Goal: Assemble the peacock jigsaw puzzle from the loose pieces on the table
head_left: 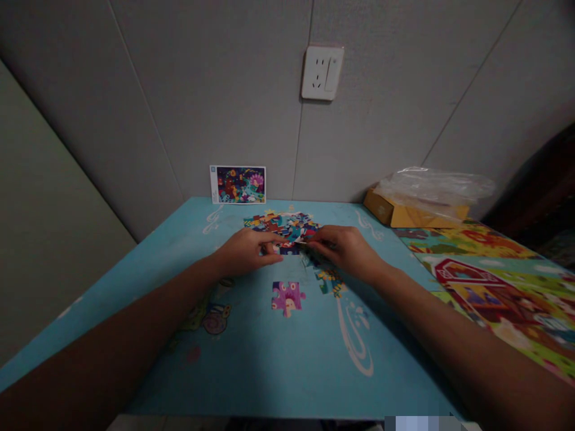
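My left hand (249, 251) and my right hand (345, 250) meet over a pile of loose colourful puzzle pieces (285, 226) on a light blue table (278, 359). Both hands have their fingers pinched together around small puzzle pieces (291, 245) between the fingertips. A joined purple puzzle cluster (287, 297) lies nearer me on the table. A second small joined cluster (330, 281) lies just under my right wrist. A reference picture card (238, 184) leans upright against the wall behind the pile.
A yellow cardboard box (406, 214) with a clear plastic bag (438, 187) on it sits at the back right. A colourful patterned mat (498, 287) covers the right side. A white wall socket (322, 73) is above.
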Tool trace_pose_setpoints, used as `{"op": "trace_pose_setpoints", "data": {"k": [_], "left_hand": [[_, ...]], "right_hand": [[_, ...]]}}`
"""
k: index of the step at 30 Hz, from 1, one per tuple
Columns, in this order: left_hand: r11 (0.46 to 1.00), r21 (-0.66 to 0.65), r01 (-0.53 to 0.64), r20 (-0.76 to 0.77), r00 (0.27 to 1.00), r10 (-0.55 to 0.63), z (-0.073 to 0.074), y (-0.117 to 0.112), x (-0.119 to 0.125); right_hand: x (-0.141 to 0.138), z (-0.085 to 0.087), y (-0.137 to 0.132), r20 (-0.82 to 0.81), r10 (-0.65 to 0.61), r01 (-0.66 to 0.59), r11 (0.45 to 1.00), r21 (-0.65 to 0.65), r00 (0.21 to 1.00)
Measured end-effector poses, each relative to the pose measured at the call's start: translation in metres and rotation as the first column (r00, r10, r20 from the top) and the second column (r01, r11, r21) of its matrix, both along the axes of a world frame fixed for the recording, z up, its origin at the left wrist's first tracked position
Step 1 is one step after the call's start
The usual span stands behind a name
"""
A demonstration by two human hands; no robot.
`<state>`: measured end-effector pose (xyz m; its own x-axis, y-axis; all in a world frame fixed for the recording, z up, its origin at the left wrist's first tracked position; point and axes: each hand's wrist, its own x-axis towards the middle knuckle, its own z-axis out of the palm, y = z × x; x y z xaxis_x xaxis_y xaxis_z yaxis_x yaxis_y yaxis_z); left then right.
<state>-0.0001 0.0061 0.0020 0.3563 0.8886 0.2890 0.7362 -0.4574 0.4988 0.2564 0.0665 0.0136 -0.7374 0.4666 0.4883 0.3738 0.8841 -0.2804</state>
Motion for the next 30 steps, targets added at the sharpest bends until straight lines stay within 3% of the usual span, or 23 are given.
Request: {"op": "trace_pose_setpoints", "data": {"k": [6,13,21,23,26,30], "left_hand": [[0.997,-0.059,0.047,0.121,0.992,-0.04,-0.001,-0.001,0.003],[0.949,-0.296,0.103,0.442,0.896,0.04,-0.001,-0.002,0.01],[0.963,-0.267,0.038,0.541,0.833,0.117,0.004,-0.004,0.016],[0.968,-0.25,0.025,0.563,0.817,0.124,0.007,-0.004,0.016],[0.974,-0.226,0.004,0.55,0.826,0.124,0.008,-0.005,0.016],[0.984,-0.177,0.033,0.474,0.879,0.055,0.004,-0.005,0.018]], "right_hand": [[0.0,0.002,-0.004,-0.17,-0.151,0.151,0.988,-0.013,0.974],[-0.011,0.001,-0.019,-0.303,0.143,-0.186,0.976,-0.117,0.942],[-0.009,0.003,-0.02,-0.311,0.158,-0.205,0.971,-0.125,0.937],[-0.01,0.001,-0.021,-0.332,0.141,-0.193,0.973,-0.127,0.933],[-0.017,-0.007,-0.022,-0.441,0.042,-0.161,0.958,-0.236,0.897],[-0.025,-0.019,-0.018,-0.511,-0.112,-0.152,0.881,-0.447,0.852]]}}
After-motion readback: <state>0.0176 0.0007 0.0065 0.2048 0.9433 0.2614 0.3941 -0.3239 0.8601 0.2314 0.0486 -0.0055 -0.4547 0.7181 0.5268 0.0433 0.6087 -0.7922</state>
